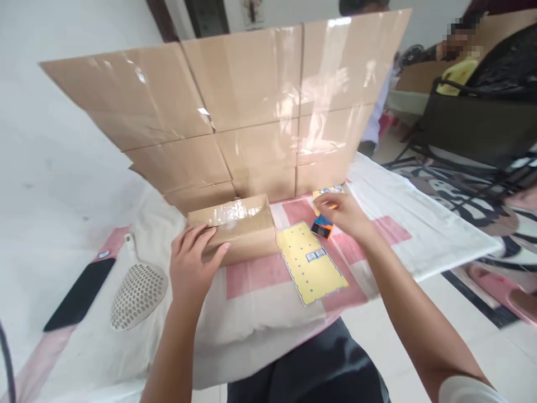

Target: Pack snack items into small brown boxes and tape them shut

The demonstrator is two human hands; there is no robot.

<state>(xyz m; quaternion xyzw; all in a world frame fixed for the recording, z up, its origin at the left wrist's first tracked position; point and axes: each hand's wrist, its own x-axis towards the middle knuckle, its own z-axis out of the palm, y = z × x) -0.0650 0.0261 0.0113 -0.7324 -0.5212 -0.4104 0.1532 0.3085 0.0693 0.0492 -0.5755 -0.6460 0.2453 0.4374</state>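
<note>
My left hand (195, 257) grips the near left corner of a low cardboard box (247, 243), fingers over its top edge and thumb along the front. Clear tape shines on the box's back part. To the right, my right hand (342, 212) is closed, fingertips pinched at a small orange, blue and black object (322, 226). Part of that object is hidden by the fingers. Just below it lies a yellow card (312, 263) with a wavy edge, blue dots and two small labels. Another yellow printed piece (327, 191) shows partly behind my right hand.
A tall taped cardboard panel (255, 112) stands behind the box. A perforated scoop (139, 294) and a black flat object (79, 294) lie left on the white and pink cloth (247, 341). Beyond are people and a dark chair (470, 123).
</note>
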